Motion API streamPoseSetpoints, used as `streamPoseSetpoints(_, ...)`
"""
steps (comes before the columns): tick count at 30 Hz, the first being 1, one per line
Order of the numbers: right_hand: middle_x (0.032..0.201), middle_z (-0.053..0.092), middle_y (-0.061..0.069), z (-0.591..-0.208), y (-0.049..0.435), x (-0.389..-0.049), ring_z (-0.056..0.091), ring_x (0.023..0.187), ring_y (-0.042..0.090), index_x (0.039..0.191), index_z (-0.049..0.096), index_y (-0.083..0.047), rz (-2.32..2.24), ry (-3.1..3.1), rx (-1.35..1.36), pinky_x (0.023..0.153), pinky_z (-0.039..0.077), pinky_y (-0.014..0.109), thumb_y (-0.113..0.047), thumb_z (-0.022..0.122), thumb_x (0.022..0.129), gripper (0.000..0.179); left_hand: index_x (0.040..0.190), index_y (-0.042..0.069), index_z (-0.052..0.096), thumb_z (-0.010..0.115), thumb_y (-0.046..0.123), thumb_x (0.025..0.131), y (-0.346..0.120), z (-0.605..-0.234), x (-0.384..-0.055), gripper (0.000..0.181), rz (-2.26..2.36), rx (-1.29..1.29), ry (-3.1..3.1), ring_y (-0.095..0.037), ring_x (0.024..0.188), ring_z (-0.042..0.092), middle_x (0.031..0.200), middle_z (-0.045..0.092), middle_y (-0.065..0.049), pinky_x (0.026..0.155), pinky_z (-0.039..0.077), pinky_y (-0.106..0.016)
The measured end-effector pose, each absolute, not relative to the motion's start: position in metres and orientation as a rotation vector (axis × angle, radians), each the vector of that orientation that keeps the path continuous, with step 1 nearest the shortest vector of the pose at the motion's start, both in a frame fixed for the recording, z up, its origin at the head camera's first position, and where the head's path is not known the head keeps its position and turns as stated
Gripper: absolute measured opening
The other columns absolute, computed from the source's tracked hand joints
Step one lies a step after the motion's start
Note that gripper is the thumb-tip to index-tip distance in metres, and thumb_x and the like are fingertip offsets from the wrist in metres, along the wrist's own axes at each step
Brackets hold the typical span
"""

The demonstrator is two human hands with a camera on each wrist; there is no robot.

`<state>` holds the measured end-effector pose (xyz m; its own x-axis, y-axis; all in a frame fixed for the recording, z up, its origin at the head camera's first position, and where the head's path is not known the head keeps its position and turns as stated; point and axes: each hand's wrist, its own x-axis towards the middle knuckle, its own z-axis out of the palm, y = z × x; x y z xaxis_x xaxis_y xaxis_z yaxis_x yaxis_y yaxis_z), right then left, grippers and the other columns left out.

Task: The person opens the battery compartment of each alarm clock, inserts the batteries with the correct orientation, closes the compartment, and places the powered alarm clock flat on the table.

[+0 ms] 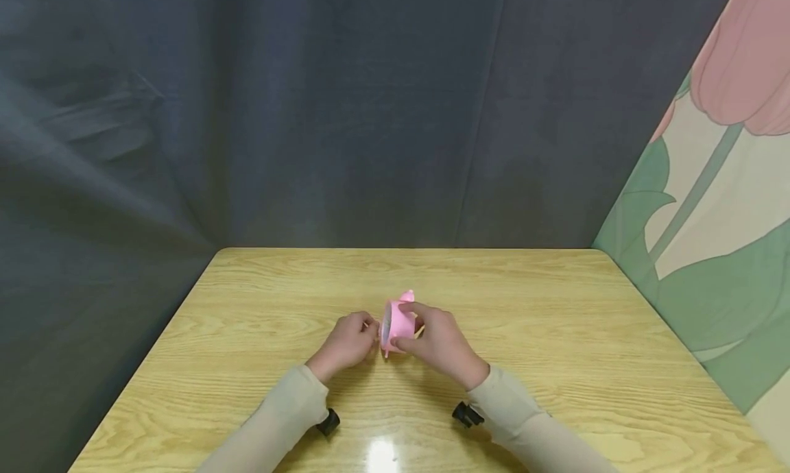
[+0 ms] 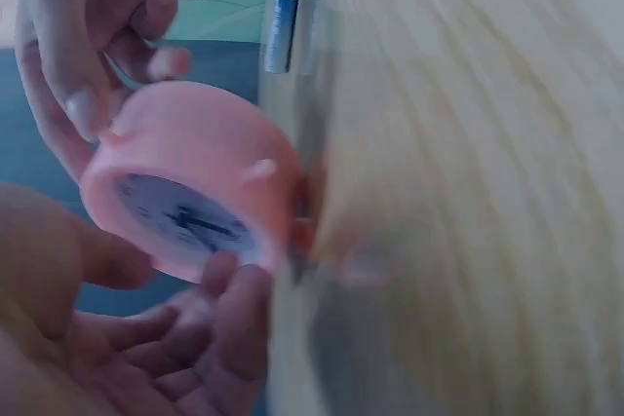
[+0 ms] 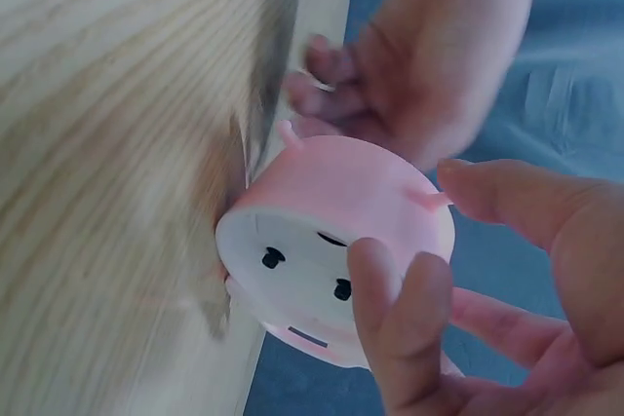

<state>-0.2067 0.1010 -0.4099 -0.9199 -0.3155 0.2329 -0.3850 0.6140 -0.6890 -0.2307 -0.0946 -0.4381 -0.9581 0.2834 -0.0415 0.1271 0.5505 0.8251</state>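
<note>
Pink alarm clock (image 1: pixel 402 323) in grip of right hand (image 1: pixel 441 337), left hand (image 1: pixel 348 341) loosely curled alongside, black knobs (image 3: pixel 272 259) only in right-wrist view.

Grips a pink round object (image 1: pixel 403 326) at six o'clock with the right hand (image 1: pixel 441 341), curls the left hand (image 1: pixel 347 339) at its nine-o'clock side, over a wood-grain table (image 1: pixel 278 281), facing a dark curtain (image 1: pixel 370 116) at twelve, with a tulip-patterned panel (image 1: pixel 722 185) at three
</note>
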Motion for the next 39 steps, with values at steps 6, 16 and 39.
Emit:
streamPoseSetpoints(6,0.076,0.058,0.000,-0.412,0.097,-0.208,0.047,0.063,0.009,0.128,0.064,0.002,1.083,-2.730,0.674,0.051,0.041,0.021,-0.015,0.084,0.078,0.056,0.098,0.003,0.063,0.044,0.023,0.106,-0.091,-0.423,-0.224,0.029,1.396,0.449,2.718,-0.014,0.060,0.051,0.079,0.063,-0.007,0.052,0.044,-0.028)
streamPoseSetpoints(16,0.082,0.061,0.003,-0.418,0.104,-0.207,0.052,0.064,0.013,0.135,0.055,0.002,1.102,-2.717,0.733,0.052,0.044,0.020,0.001,0.078,0.077,0.063,0.095,0.006,0.057,0.044,0.024,0.108,-0.085,-0.424,-0.220,0.025,1.429,0.540,2.619,-0.015,0.061,0.053,0.080,0.062,-0.013,0.051,0.045,-0.028)
streamPoseSetpoints(39,0.079,0.065,-0.003,-0.420,0.106,-0.211,0.057,0.068,0.008,0.089,0.065,-0.008,1.137,-2.759,0.806,0.057,0.049,0.021,-0.001,0.074,0.087,0.011,0.142,0.010,0.056,0.051,0.023,0.105,-0.087,-0.431,-0.218,0.039,1.402,0.597,2.833,-0.013,0.084,0.058,0.104,0.065,-0.004,0.063,0.050,-0.026)
